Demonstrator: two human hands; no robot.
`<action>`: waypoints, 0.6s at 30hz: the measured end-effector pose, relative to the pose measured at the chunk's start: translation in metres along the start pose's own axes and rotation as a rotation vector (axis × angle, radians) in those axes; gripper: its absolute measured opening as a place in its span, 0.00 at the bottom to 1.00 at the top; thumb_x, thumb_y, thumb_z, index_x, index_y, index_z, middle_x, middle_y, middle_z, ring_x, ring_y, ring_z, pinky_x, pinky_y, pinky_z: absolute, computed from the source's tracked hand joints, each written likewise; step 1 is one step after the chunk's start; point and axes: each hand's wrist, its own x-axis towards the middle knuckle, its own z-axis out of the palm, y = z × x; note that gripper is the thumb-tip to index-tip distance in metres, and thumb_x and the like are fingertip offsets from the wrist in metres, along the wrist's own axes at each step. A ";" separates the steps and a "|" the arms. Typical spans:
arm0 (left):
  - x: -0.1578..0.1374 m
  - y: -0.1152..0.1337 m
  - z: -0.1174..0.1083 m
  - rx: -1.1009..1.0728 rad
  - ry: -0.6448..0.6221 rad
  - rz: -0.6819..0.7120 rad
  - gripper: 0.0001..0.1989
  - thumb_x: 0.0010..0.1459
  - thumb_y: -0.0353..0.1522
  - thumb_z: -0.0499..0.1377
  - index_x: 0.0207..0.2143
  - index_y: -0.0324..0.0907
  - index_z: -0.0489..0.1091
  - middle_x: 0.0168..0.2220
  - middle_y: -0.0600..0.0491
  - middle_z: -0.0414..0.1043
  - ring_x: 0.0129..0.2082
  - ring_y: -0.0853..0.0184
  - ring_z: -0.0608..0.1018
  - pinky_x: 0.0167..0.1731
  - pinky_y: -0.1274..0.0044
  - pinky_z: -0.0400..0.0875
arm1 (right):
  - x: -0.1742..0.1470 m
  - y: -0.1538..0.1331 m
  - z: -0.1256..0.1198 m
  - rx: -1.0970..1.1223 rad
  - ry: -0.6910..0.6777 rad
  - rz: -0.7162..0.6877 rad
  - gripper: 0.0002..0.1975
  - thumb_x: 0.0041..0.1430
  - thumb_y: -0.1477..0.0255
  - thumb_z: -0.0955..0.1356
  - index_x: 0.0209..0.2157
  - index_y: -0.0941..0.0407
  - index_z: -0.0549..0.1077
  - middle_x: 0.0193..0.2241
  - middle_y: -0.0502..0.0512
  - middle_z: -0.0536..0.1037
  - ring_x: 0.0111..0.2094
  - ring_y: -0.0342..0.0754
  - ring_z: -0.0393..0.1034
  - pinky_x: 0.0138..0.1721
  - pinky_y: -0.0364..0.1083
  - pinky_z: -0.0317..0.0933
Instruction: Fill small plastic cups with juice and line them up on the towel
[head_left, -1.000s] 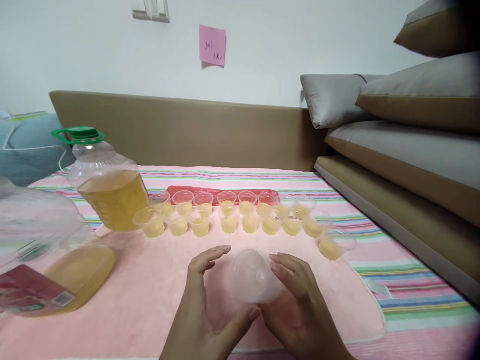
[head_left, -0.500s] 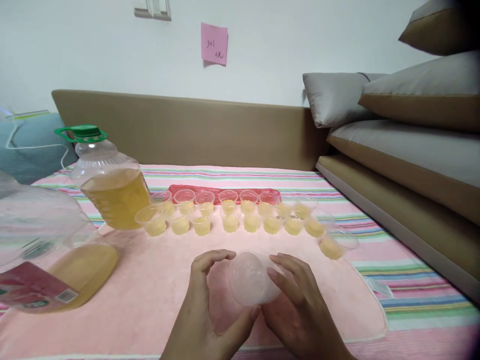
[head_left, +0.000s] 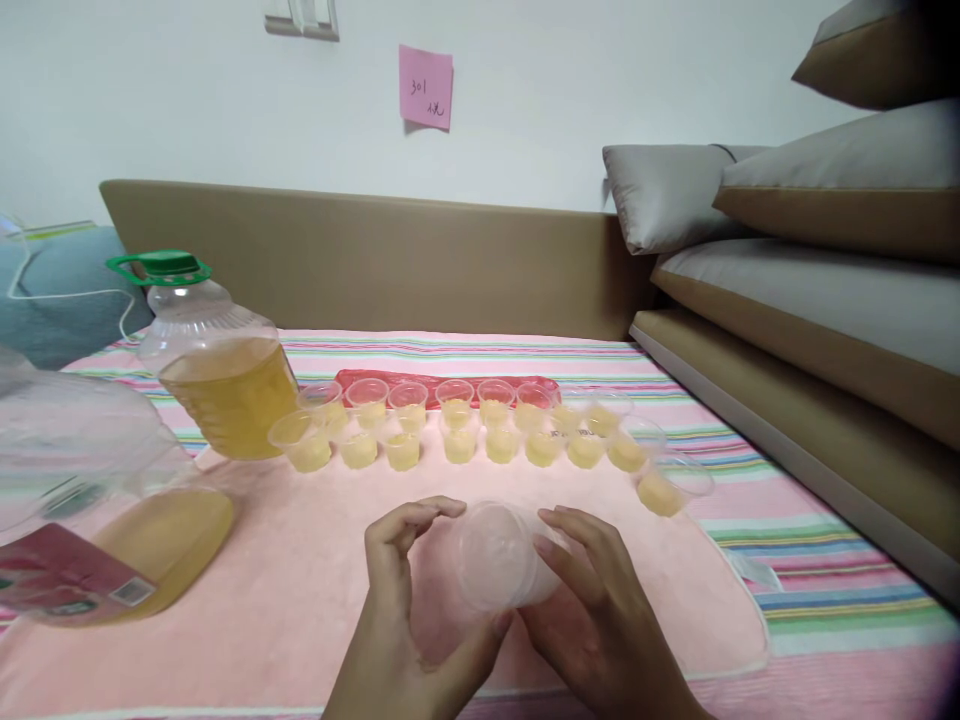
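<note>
Between my hands lies a stack of translucent plastic cups, tipped on its side with a round end turned up toward me. My right hand is wrapped round the stack's right side. My left hand curves about the left end, with its fingertips at the upper rim and its thumb below. Beyond them stand several clear cups in two rough rows, each with pale yellow liquid in the bottom.
Two large bottles of yellow liquid stand at the left: a green-capped one and a nearer one with a red label. A red plastic wrapper lies behind the cups. Cushions are stacked at right, on striped cloth.
My left fingers have shifted slightly left and bent more at the end of the stack. My right hand keeps its hold, and the cups of liquid stand as before.
</note>
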 end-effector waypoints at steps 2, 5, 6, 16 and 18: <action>0.006 -0.003 -0.008 -0.029 -0.008 0.083 0.30 0.61 0.35 0.67 0.59 0.57 0.53 0.61 0.48 0.62 0.65 0.54 0.67 0.65 0.50 0.60 | -0.001 0.001 -0.001 -0.011 0.005 0.001 0.27 0.71 0.84 0.65 0.67 0.54 0.61 0.61 0.66 0.62 0.60 0.65 0.59 0.57 0.67 0.58; 0.019 0.002 -0.026 -0.163 0.061 0.150 0.28 0.62 0.33 0.67 0.58 0.57 0.55 0.59 0.50 0.64 0.64 0.59 0.69 0.64 0.60 0.66 | -0.001 0.003 -0.005 -0.021 0.017 0.022 0.27 0.72 0.83 0.65 0.67 0.54 0.60 0.61 0.66 0.63 0.60 0.65 0.59 0.56 0.67 0.59; 0.024 0.006 -0.033 -0.221 0.110 0.139 0.27 0.62 0.35 0.68 0.57 0.57 0.56 0.58 0.51 0.65 0.63 0.61 0.69 0.63 0.63 0.68 | -0.001 0.004 -0.006 -0.023 0.023 0.034 0.26 0.72 0.82 0.65 0.68 0.54 0.60 0.61 0.66 0.63 0.60 0.65 0.60 0.56 0.66 0.59; 0.043 0.000 -0.058 0.048 0.255 0.043 0.29 0.56 0.39 0.70 0.51 0.54 0.54 0.56 0.51 0.64 0.62 0.55 0.70 0.60 0.55 0.69 | 0.009 0.015 -0.032 -0.118 0.334 0.285 0.21 0.69 0.64 0.75 0.57 0.54 0.68 0.53 0.63 0.69 0.54 0.66 0.66 0.56 0.67 0.64; 0.039 -0.006 -0.055 0.194 0.176 0.012 0.28 0.57 0.41 0.69 0.53 0.54 0.55 0.57 0.50 0.62 0.62 0.53 0.70 0.61 0.50 0.68 | 0.009 0.027 -0.051 -0.193 0.497 0.297 0.28 0.64 0.59 0.78 0.55 0.56 0.66 0.53 0.65 0.66 0.54 0.68 0.66 0.57 0.69 0.63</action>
